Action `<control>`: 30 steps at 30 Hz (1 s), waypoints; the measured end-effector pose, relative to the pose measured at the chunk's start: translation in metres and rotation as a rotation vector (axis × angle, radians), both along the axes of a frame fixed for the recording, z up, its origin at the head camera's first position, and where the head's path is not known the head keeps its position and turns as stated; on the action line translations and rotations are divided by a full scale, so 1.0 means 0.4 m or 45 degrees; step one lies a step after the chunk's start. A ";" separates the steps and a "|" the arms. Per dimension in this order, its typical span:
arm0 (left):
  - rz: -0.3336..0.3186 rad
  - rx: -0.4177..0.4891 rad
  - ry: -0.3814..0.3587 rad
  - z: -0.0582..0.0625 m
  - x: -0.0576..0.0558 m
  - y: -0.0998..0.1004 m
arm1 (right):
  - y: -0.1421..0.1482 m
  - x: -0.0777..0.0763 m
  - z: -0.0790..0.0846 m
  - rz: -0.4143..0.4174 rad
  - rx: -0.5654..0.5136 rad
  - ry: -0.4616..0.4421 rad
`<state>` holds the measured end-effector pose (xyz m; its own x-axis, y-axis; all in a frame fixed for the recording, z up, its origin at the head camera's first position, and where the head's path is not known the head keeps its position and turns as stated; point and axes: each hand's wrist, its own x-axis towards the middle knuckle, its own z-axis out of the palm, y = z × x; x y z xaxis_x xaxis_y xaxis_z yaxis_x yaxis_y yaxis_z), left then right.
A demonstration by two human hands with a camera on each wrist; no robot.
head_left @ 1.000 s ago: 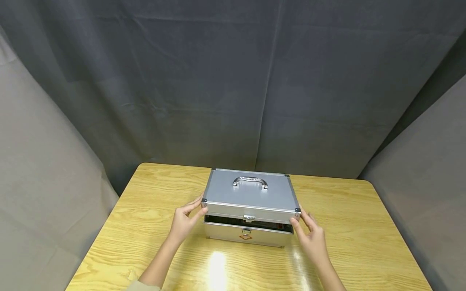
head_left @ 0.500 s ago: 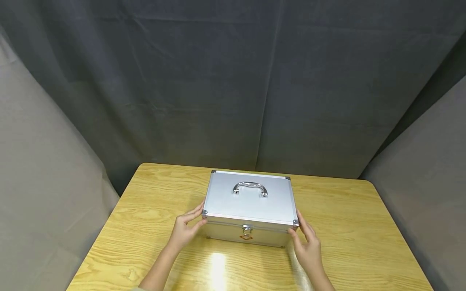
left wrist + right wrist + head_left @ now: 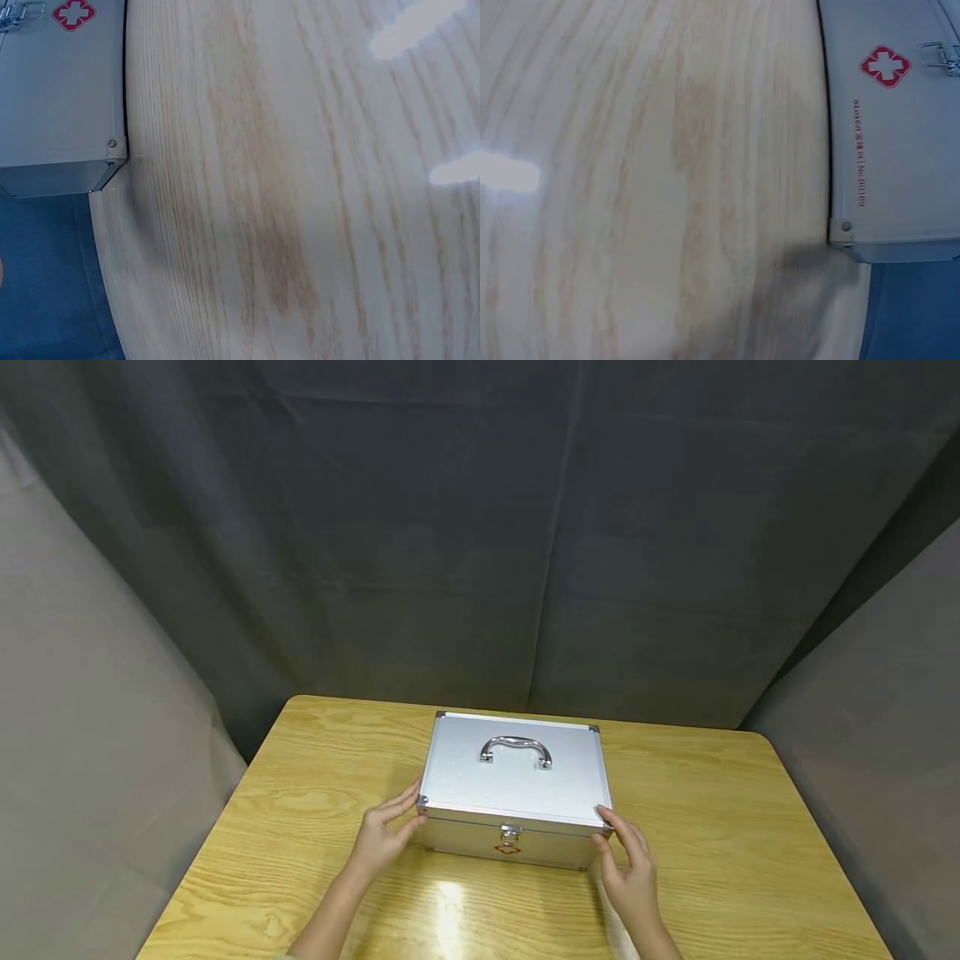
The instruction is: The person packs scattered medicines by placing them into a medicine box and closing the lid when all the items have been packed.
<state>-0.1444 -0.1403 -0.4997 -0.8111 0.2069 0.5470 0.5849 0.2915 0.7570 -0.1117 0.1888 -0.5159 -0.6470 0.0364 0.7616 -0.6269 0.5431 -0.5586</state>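
A silver metal first-aid box [image 3: 517, 768] stands on the wooden table in the head view, its lid down on the body. A chrome carrying handle [image 3: 516, 743] sits on the lid, and a metal latch [image 3: 510, 835] is at the front above a red-and-white cross emblem [image 3: 885, 66]. My left hand [image 3: 381, 835] holds the box's front left corner, thumb at the front and fingers along the side. At the front right corner my right hand [image 3: 630, 868] grips the lid's edge, fingertips on top and thumb in front. Both wrist views show the box's front face but little of the hands.
The light wooden table [image 3: 337, 752] extends around the box on all sides. Dark grey cloth [image 3: 420, 543] hangs behind it, with paler cloth panels [image 3: 90, 735] at left and right. Blue cloth [image 3: 45, 277] shows past the table edge in the left wrist view.
The raised lid has come down onto the body, and the dark gap at the front has vanished. My right fingers have shifted from the lid's side onto its top corner; my left hand has lowered slightly.
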 end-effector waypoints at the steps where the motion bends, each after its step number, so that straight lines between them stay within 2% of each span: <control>1: 0.001 -0.004 0.008 -0.001 0.000 0.000 | -0.001 -0.001 0.000 0.000 0.002 0.021; 9: 0.023 -0.014 0.057 -0.002 0.003 0.000 | -0.007 -0.011 -0.013 0.013 0.017 0.113; 17: 0.018 0.002 0.056 -0.004 0.003 0.004 | -0.010 -0.002 -0.003 0.009 0.033 0.075; 22: 0.050 -0.006 0.060 -0.002 0.003 0.006 | -0.013 0.005 0.014 0.027 0.016 0.028; 24: 0.061 -0.008 0.046 -0.002 0.002 0.006 | -0.012 0.007 0.021 0.028 0.013 0.023; 25: 0.068 -0.004 0.032 -0.014 -0.002 0.004 | -0.011 0.008 0.025 0.027 0.010 0.007; 30: 0.080 0.021 -0.087 -0.012 -0.003 0.000 | 0.026 -0.009 -0.016 0.029 0.025 -0.073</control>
